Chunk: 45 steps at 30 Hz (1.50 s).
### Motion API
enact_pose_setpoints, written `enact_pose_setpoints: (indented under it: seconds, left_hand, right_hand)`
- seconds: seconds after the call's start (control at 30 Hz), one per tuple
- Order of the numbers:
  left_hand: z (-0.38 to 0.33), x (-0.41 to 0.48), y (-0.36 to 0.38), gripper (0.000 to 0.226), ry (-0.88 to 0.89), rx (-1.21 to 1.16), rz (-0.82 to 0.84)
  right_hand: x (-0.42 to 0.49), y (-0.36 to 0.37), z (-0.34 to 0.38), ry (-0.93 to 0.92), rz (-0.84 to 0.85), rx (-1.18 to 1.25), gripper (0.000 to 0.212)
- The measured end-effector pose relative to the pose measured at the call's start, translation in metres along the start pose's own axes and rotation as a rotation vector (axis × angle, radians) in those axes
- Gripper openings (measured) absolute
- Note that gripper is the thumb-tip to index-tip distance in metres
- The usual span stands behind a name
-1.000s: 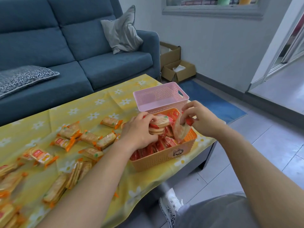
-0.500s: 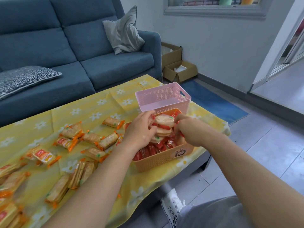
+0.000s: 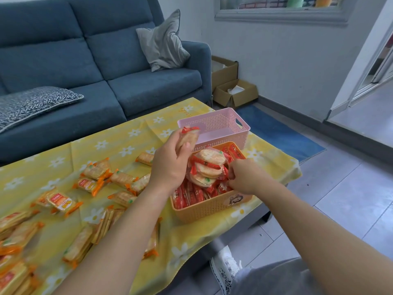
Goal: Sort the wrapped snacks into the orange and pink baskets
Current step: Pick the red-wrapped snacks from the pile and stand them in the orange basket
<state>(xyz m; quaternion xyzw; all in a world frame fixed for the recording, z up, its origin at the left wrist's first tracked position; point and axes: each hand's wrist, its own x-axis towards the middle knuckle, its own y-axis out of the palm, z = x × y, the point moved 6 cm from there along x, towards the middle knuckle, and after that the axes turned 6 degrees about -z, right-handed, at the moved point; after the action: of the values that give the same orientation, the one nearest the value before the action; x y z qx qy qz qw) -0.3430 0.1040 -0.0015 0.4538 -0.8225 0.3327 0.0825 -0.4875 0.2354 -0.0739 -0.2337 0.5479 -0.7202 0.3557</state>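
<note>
An orange basket (image 3: 210,207) near the table's right edge is piled with red-wrapped round snacks (image 3: 209,167). Behind it stands a pink basket (image 3: 221,122); nothing shows inside it. My left hand (image 3: 170,167) holds one red-wrapped snack (image 3: 188,136) upright above the gap between the two baskets. My right hand (image 3: 244,177) reaches into the orange basket, its fingers curled and pinching a red wrapper in the pile. Several orange-wrapped snacks (image 3: 95,177) lie scattered on the yellow flowered tablecloth (image 3: 119,143) to the left.
A blue sofa (image 3: 106,71) with a grey cushion (image 3: 163,43) runs behind the table. Cardboard boxes (image 3: 234,90) sit by the wall, with a blue rug (image 3: 276,133) on the tiled floor. My white shoe (image 3: 225,267) shows below the table's edge.
My left hand has lifted a red-wrapped snack out of the orange basket, up toward the pink basket. My right hand has sunk deeper into the pile.
</note>
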Motion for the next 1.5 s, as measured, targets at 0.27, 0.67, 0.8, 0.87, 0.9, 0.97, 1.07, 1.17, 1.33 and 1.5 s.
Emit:
enact_pose_setpoints:
  seconds: [0.27,0.67,0.8,0.87,0.9,0.97,1.07,1.17,1.33,1.5]
  left_hand:
    - [-0.009,-0.015,0.037,0.023,-0.397,-0.471,0.182]
    - [-0.03,-0.029,0.075,0.021,0.417,0.541,0.23]
    - [-0.015,-0.037,0.109,0.038,0.576,0.838,0.453]
    - [-0.016,-0.037,0.114,0.034,0.617,0.878,0.451]
    - [-0.016,-0.036,0.115,0.03,0.623,0.856,0.427]
    - [-0.016,-0.031,0.11,0.024,0.597,0.751,0.367]
    - [-0.011,-0.024,0.097,0.031,0.489,0.58,0.306]
    - [-0.005,-0.015,0.081,0.056,0.351,0.539,0.208]
    - [0.023,-0.012,0.088,0.063,0.179,0.619,0.397]
    - [0.006,-0.01,0.077,0.033,0.206,0.594,0.215]
  right_hand:
    - [-0.018,-0.071,-0.004,0.104,-0.238,1.057,0.023]
    - [-0.013,-0.078,-0.036,0.129,-0.323,0.338,0.015]
    - [-0.01,-0.055,-0.03,0.133,-0.239,0.163,0.036]
    - [-0.008,-0.048,-0.026,0.112,-0.21,0.071,0.035]
    - [-0.008,-0.047,-0.023,0.103,-0.204,0.029,0.034]
    - [-0.007,-0.052,-0.02,0.107,-0.238,-0.008,0.03]
    - [-0.005,-0.053,-0.015,0.109,-0.277,-0.106,0.021]
    - [-0.004,-0.034,-0.002,0.073,-0.189,-0.25,0.015]
    - [-0.004,-0.024,0.015,0.025,-0.109,-0.309,0.014]
    - [-0.001,-0.022,-0.002,0.097,-0.039,-0.262,0.033]
